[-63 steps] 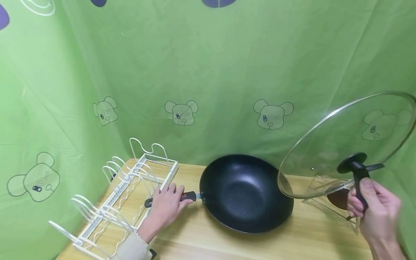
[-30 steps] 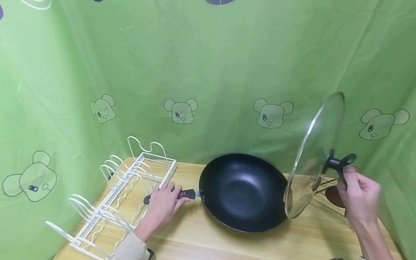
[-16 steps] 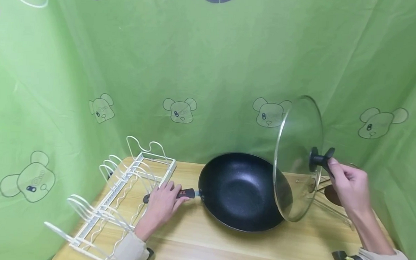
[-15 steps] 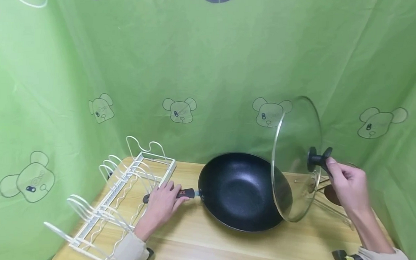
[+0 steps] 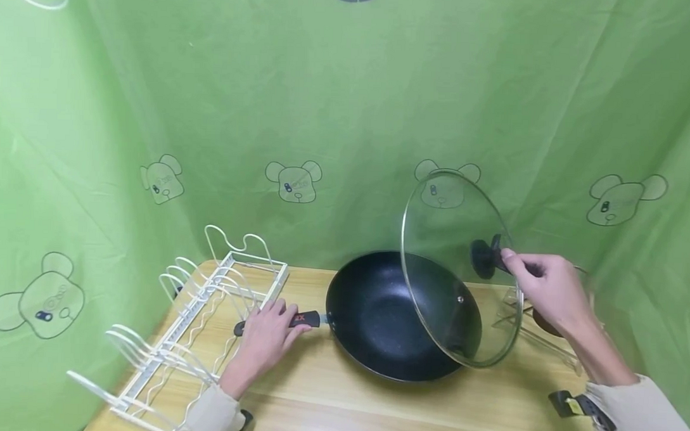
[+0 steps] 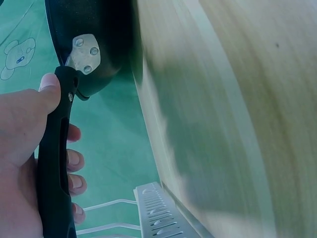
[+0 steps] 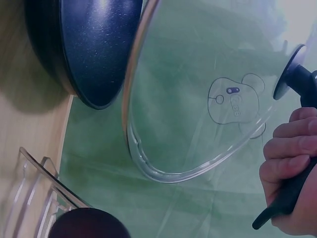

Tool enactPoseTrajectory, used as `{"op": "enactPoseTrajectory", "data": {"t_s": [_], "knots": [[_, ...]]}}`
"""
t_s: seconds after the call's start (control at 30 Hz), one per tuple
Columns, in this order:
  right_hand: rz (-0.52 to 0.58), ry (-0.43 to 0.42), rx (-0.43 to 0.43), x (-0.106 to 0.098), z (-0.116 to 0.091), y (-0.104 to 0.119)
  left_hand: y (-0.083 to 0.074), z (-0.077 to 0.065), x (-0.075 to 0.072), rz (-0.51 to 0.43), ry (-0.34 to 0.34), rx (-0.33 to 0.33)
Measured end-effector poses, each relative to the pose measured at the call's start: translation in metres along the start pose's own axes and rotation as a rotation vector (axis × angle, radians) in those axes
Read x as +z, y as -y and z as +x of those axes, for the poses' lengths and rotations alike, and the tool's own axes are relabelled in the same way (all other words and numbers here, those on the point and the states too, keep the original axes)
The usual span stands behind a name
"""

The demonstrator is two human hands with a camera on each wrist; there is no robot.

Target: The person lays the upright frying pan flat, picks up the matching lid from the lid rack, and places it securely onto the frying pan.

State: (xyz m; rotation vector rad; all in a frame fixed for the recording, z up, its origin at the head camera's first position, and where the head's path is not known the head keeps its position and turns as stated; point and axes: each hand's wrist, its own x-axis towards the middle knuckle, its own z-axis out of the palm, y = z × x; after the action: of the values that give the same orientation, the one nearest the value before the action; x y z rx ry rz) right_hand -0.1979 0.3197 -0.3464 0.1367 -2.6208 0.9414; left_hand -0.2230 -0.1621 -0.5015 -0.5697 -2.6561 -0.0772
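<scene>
A black wok (image 5: 392, 331) sits on the wooden table in the head view, its inside facing up. My left hand (image 5: 267, 333) grips the wok's black handle (image 6: 54, 163); in the left wrist view the thumb lies along it and the fingertips come round the far side. My right hand (image 5: 548, 289) holds a glass lid (image 5: 462, 277) by its black knob (image 7: 294, 74). The lid is tilted steeply, its lower edge overlapping the right part of the wok in the head view. In the right wrist view several fingers curl round the knob's grip.
A white wire rack (image 5: 169, 346) stands at the table's left, its near side close by my left hand. Behind my right forearm is a small clear stand (image 5: 546, 346) with a dark brown round piece (image 7: 89, 225). Green printed cloth (image 5: 354, 114) hangs around the table (image 5: 338, 412).
My right hand has carried the lid leftward, from beyond the wok's right side to over its right part, turning it on the way. The left hand keeps its hold on the wok's handle.
</scene>
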Motion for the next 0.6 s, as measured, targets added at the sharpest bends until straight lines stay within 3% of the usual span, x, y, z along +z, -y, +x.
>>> {"op": "enactPoseTrajectory", "data": {"t_s": [0.17, 0.33, 0.6], "knots": [[-0.04, 0.087, -0.006, 0.004, 0.01, 0.011, 0.0, -0.001, -0.001, -0.016, -0.013, 0.004], [-0.131, 0.118, -0.047, 0.008, 0.02, 0.022, 0.0, -0.001, -0.002, -0.036, -0.036, 0.019], [-0.254, 0.204, -0.1, 0.013, 0.031, 0.036, -0.001, -0.001, -0.004, -0.02, -0.017, 0.011]]}}
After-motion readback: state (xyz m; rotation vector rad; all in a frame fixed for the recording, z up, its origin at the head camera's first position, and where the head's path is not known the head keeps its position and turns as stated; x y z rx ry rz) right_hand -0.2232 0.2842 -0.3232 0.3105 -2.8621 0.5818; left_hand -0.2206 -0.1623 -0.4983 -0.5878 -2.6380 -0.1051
